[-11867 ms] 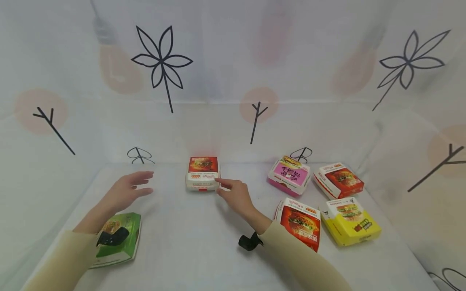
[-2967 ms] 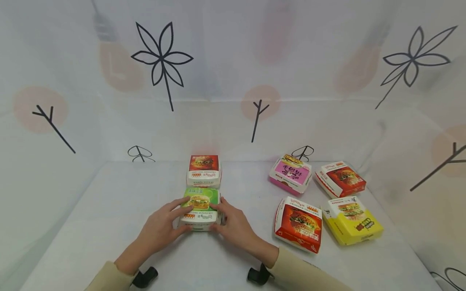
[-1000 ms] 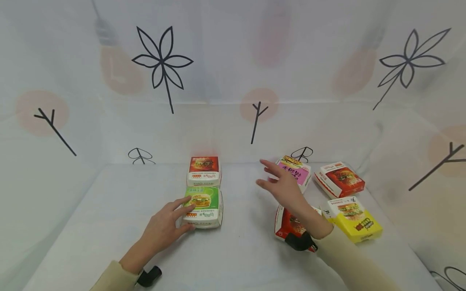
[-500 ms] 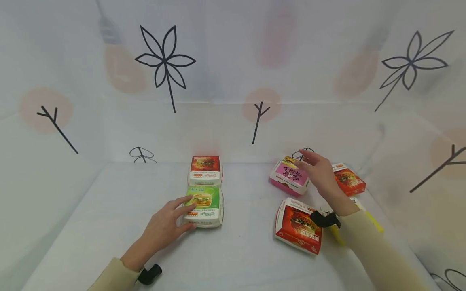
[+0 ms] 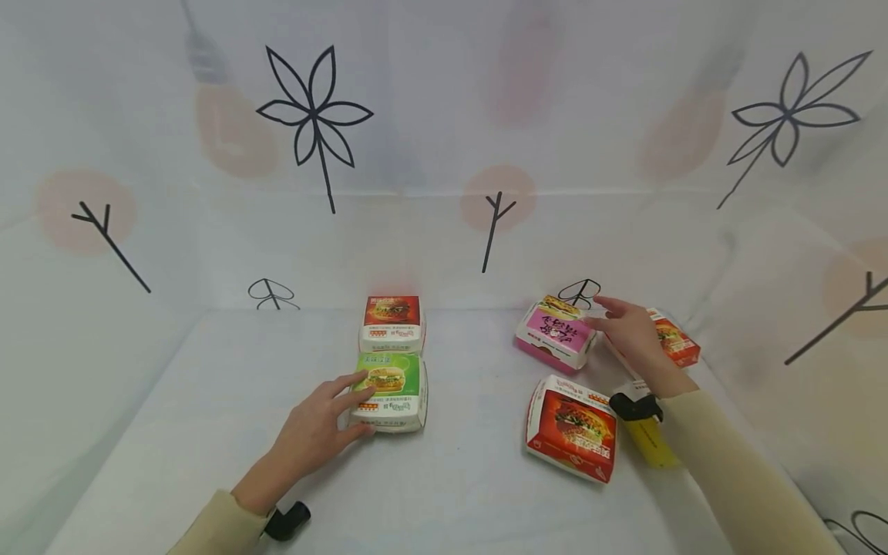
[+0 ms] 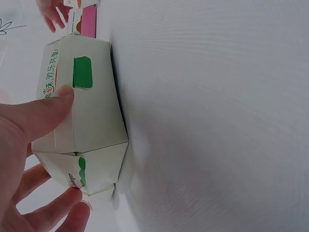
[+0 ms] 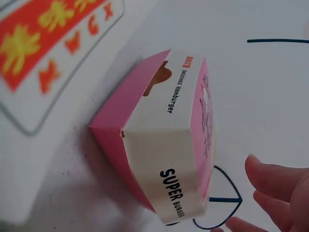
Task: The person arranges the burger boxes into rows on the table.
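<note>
My left hand (image 5: 315,428) holds the left front corner of a green and white burger box (image 5: 405,397). In the left wrist view its thumb presses the box's front face (image 6: 94,113) while the fingers bend along the left side. Directly behind stands a red and white burger box (image 5: 393,316), lined up with the green one. On the right, my right hand (image 5: 634,335) reaches over the right edge of a pink burger box (image 5: 555,331), fingers spread. The right wrist view shows the pink box's corner, with a gap between it and the thumb (image 7: 270,176).
A red burger box (image 5: 576,428) lies at front right, turned askew. Another red box (image 5: 676,339) sits at far right, partly behind the right hand. My right wrist and sleeve hide most of a yellow box (image 5: 648,443). A patterned white cloth (image 5: 395,247) rises behind the table.
The green box has moved from the front left to just before the middle red box. My right hand has left it and gone right to the pink box; the left hand stays.
</note>
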`<state>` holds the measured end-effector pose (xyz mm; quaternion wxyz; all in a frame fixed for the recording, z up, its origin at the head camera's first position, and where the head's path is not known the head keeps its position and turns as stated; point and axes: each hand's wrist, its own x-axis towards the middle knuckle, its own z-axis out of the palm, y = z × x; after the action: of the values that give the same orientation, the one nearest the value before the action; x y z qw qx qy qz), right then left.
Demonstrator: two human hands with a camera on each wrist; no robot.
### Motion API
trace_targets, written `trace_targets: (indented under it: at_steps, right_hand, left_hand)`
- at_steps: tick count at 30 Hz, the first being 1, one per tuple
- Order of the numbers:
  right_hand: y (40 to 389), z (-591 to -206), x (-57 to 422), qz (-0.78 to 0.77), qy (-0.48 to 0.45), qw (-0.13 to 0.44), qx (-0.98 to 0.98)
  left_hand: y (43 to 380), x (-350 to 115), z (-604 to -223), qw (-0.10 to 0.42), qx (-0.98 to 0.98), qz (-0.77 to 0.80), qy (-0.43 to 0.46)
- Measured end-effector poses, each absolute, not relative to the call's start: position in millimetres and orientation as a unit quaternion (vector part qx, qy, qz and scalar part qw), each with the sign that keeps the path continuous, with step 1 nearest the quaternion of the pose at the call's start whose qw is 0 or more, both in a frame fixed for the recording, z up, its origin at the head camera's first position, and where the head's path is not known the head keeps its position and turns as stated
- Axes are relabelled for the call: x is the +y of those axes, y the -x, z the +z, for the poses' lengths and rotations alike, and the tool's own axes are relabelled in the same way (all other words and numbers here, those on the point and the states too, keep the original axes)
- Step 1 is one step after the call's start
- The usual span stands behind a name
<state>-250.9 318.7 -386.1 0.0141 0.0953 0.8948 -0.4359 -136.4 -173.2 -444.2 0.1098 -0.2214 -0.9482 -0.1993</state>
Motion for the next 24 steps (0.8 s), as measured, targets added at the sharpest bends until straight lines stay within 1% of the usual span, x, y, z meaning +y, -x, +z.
trace_targets:
  at_steps: [4, 7, 11, 15, 20, 24]
  right_hand:
    - [255.0, -387.9, 321.1, -0.412, -0.093, 0.051, 0.905]
    - [258.1, -389.7, 322.4, -0.405, -0.079, 0.069, 0.908]
    - [260.6, -392.8, 325.2, -0.394, -0.057, 0.086, 0.913]
    - [261.6, -393.5, 325.1, -0.376, -0.055, 0.098, 0.92]
    - [264.0, -390.6, 319.1, -0.363, -0.062, 0.109, 0.923]
    - [268.2, -389.0, 312.9, -0.346, -0.043, 0.118, 0.93]
  left_hand:
    - [137.0, -173.2, -443.9, 0.106, -0.95, -0.198, 0.22]
    - [136.8, -173.3, -443.5, 0.104, -0.95, -0.198, 0.219]
    - [136.0, -172.8, -442.8, 0.105, -0.949, -0.199, 0.22]
    - [135.4, -172.3, -443.1, 0.102, -0.951, -0.196, 0.218]
    - [135.2, -172.0, -442.9, 0.099, -0.952, -0.193, 0.214]
    - [135.3, -171.7, -442.4, 0.094, -0.954, -0.189, 0.213]
